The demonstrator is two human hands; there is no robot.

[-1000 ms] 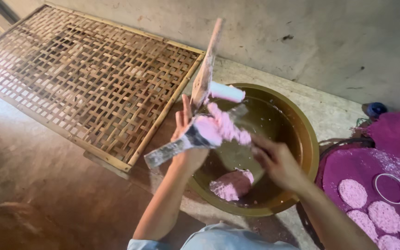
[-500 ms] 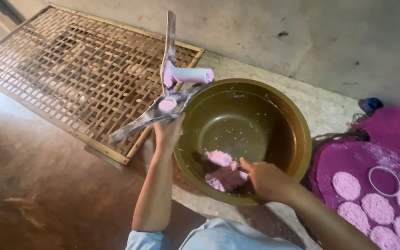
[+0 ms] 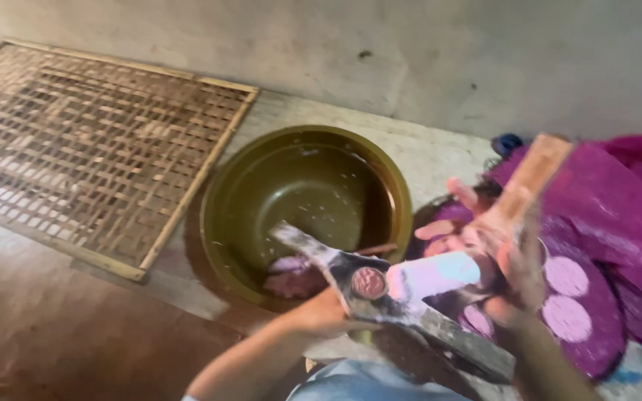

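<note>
My left hand (image 3: 322,312) grips the grey metal bar of a hand press (image 3: 380,297), held tilted in front of me. The press has a pale pink cylinder (image 3: 434,275) and a wooden lever (image 3: 533,174) sticking up to the right. My right hand (image 3: 488,241) is blurred, smeared with pink dough, and closed against that wooden lever. Behind the press stands an olive-green bowl (image 3: 261,171) with a lump of pink dough (image 3: 295,278) at its bottom. The press now hangs partly over a purple cloth (image 3: 611,215) bearing flat pink dough discs (image 3: 565,276).
A large woven bamboo tray (image 3: 76,156) lies flat on the floor at the left, its corner touching the bowl's side. A grey concrete wall (image 3: 410,52) runs along the back. Brown floor (image 3: 61,327) lies at the lower left. A small blue object (image 3: 508,141) sits behind the cloth.
The press has swung from over the bamboo tray, left of the bowl, to the right over the purple cloth. My right hand has left the dough in the bowl and taken the wooden lever.
</note>
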